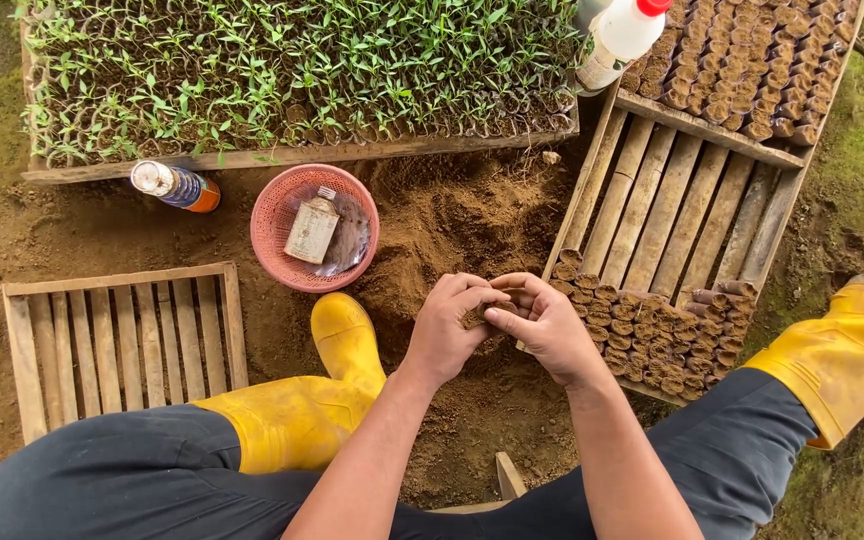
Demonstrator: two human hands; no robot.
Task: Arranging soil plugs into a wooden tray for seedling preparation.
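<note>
My left hand (444, 330) and my right hand (544, 325) meet over a mound of loose brown soil (452, 225). Together they pinch a small leaf-rolled soil pot (474, 317), mostly hidden by the fingers. Just right of my hands a slatted wooden tray (672, 200) holds rows of the same small filled pots (652, 335) at its near end. My yellow rubber boots (337, 380) rest on the dirt on either side.
A wooden tray of green seedlings (292, 70) runs along the top. A pink basket (314, 228) holds a small tin; a capped bottle (177, 187) lies left of it. An empty slatted tray (122, 345) sits at left. A white bottle (620, 38) stands at top.
</note>
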